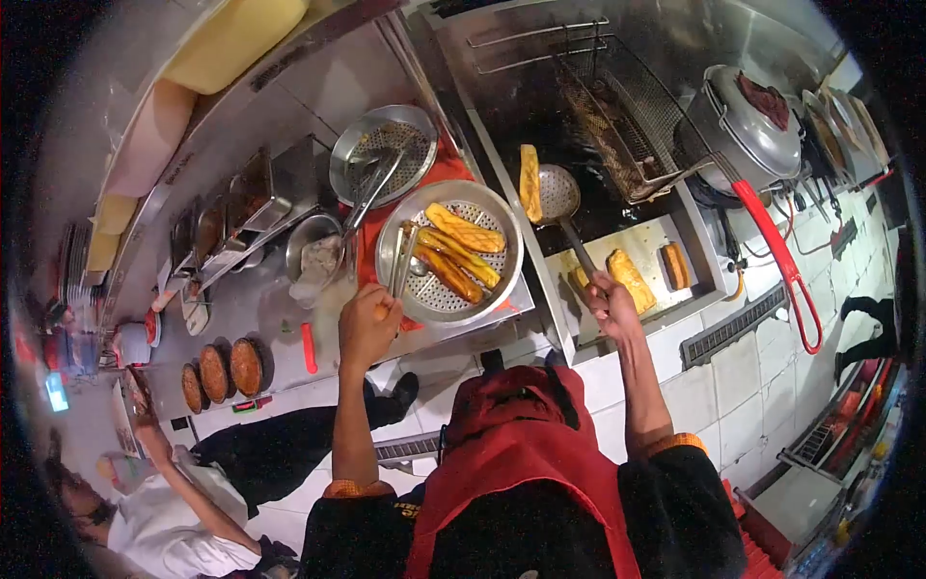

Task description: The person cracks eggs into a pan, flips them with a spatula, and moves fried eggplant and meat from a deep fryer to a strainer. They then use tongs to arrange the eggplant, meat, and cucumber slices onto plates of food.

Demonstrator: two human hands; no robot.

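Note:
My left hand (369, 326) is closed round metal tongs (406, 261), whose tips reach over a perforated metal tray (450, 301). Several fried plantain pieces (465, 230) lie in that round tray. My right hand (613, 305) grips the handle of a skimmer (558, 193), its round perforated head over the dark oil of the fryer. One yellow piece (530, 183) is beside the skimmer's head. Close to my right hand, a yellow piece (632, 280) and a browner piece (676, 265) rest on the fryer's metal ledge (617, 241).
A wire fry basket (627, 116) with a red handle (772, 232) sits over the fryer. Beyond it stands a lidded pot (748, 121). Another colander (384, 154) and a small bowl (313, 246) are at left. A co-worker (183, 502) stands at lower left near round brown items (214, 372).

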